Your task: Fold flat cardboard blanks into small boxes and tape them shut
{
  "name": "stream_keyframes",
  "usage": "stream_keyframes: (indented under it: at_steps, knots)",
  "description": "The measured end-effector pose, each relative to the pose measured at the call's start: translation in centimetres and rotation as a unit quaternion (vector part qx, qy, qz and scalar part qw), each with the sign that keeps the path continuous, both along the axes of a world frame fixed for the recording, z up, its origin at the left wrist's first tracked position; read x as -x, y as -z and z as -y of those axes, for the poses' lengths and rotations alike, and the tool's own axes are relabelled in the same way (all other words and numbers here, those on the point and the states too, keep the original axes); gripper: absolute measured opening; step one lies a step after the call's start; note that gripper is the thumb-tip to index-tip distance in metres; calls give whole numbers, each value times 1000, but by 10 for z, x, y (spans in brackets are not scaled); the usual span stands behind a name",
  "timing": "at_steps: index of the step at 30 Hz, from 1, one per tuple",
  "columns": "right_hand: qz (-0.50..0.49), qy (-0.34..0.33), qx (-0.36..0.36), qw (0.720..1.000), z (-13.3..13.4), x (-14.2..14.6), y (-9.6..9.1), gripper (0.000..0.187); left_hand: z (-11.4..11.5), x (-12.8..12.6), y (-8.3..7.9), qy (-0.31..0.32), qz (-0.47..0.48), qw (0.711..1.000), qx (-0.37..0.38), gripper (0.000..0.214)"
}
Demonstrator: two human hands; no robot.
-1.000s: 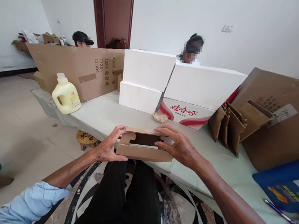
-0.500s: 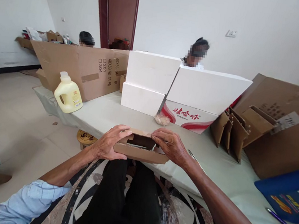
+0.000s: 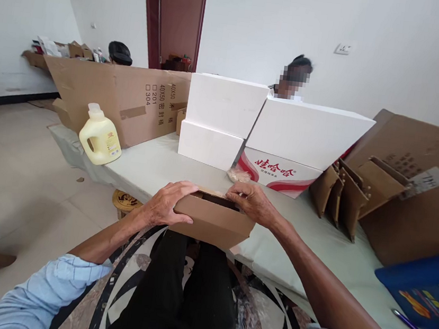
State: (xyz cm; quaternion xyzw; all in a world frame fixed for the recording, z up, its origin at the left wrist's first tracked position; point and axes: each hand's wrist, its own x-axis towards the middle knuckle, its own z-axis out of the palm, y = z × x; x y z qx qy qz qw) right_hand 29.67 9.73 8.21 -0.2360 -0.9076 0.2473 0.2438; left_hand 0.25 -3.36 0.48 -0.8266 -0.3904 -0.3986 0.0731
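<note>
1. A table (image 3: 147,163) under a pale cloth spreads before us, wider than anything on it.
2. We see two large cartons: a left carton (image 3: 112,92), printed with dark characters, and a right carton (image 3: 430,211) bearing a white label.
3. Between them we face four white boxes (image 3: 224,106), stacked two on two; the lower right one carries red lettering.
4. Folded cardboard pieces (image 3: 350,194) stand upright in front of the right carton.
5. A blue container (image 3: 427,299) sits to our right, cut off by the edge of our view.
6. A yellow jug (image 3: 104,142) stands upright in front of the left carton.
7. We hold a small cardboard box (image 3: 212,220) by the table's near edge, tilted so one broad panel faces us and its dark opening shows as a slot along the top.
8. Our left hand (image 3: 169,203) wraps the box's left end, half curled, thumb on the near panel. Our right hand (image 3: 254,203) is nearly closed, fingertips bunched on the rim at the opening's right.
9. A purple pen (image 3: 415,327) lies near the blue container.
10. A small clear packet (image 3: 239,175) rests just beside the white boxes; we cannot make out its contents.
</note>
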Motion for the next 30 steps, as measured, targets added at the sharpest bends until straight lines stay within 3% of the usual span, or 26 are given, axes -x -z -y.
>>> stream_keyframes:
  at_steps: [3,7,13,18,24,30]
  knots:
    - [6,-4,10,1000,-3,-2,3,34,0,0,-1,-10,-73,997,-27,72]
    - [19,-7,30,999,-8,-4,3,32,-1,-3,-5,-32,-124,992,-2,63]
    - [32,-11,43,998,-16,-6,4,34,-15,-2,-10,-17,-107,990,89,78]
    - [38,10,40,998,-20,-11,10,33,-24,-5,2,5,-102,982,161,87]
    - [17,9,110,994,-19,-18,21,34,-23,-14,14,27,-73,983,169,101]
    - [-6,28,188,982,-21,-16,31,38,-17,-15,16,21,-97,973,210,89]
